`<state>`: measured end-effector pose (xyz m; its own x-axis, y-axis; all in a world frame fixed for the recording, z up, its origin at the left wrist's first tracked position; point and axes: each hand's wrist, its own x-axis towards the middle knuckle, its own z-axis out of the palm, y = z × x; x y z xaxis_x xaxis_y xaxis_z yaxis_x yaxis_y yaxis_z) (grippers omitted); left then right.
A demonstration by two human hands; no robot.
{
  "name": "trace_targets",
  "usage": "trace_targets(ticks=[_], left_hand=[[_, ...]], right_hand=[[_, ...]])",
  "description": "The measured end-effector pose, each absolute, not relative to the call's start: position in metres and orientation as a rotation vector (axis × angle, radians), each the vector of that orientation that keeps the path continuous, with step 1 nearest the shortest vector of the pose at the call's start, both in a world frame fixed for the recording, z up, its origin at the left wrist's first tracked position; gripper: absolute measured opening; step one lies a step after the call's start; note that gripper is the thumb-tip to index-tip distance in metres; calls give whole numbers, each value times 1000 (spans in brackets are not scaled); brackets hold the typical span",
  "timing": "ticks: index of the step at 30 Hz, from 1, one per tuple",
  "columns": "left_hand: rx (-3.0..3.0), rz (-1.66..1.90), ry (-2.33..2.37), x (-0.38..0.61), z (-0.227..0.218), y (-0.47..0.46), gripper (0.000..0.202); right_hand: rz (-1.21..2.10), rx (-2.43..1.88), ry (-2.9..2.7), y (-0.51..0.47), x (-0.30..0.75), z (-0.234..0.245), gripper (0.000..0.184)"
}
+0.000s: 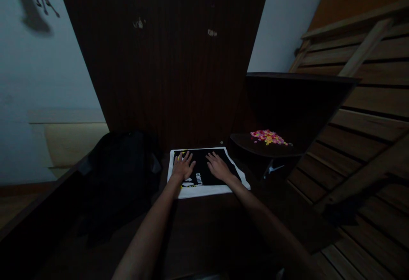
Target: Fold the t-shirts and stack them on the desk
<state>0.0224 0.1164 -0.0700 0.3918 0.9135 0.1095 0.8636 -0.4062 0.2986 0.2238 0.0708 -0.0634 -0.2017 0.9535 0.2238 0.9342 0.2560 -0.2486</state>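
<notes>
A folded white cloth, which looks like a T-shirt (207, 190), lies flat on the dark desk (204, 224). Its upper face carries a large black print (207, 177) with white lettering and some yellow. My left hand (183, 167) rests palm down on the left part of the print, fingers spread. On the right part, my right hand (219, 167) also lies flat with its fingers apart. Neither hand grips the cloth. The hands cover part of the print.
A black bag or garment (124, 177) is heaped at the left. To the right, a dark curved shelf (243, 141) bears a pile of small pink, red and yellow pieces (268, 137). A dark panel (169, 58) rises behind; wooden slats (367, 118) stand far right.
</notes>
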Motion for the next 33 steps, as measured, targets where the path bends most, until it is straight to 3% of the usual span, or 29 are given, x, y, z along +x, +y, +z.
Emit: trace_targets(ticks=[6, 9, 14, 17, 21, 28, 33], left_hand=[[2399, 336, 1550, 17, -64, 120, 58], [2410, 349, 1543, 15, -63, 118, 59], [2493, 364, 1537, 18, -62, 108, 65], [2638, 487, 1542, 23, -62, 97, 53], [2710, 568, 1481, 25, -67, 80, 44], [2725, 379, 1435, 5, -76, 58, 70], [2716, 373, 1424, 0, -77, 51, 80]], right_hand=[[172, -1702, -2299, 44, 184, -69, 82], [187, -1676, -2364, 34, 189, -67, 86], [261, -1685, -2380, 34, 222, -65, 81], [279, -1856, -2238, 39, 235, -68, 73], [263, -2028, -2115, 45, 238, -72, 76], [233, -2113, -2121, 47, 243, -69, 75], [272, -2234, -2117, 58, 237, -55, 63]])
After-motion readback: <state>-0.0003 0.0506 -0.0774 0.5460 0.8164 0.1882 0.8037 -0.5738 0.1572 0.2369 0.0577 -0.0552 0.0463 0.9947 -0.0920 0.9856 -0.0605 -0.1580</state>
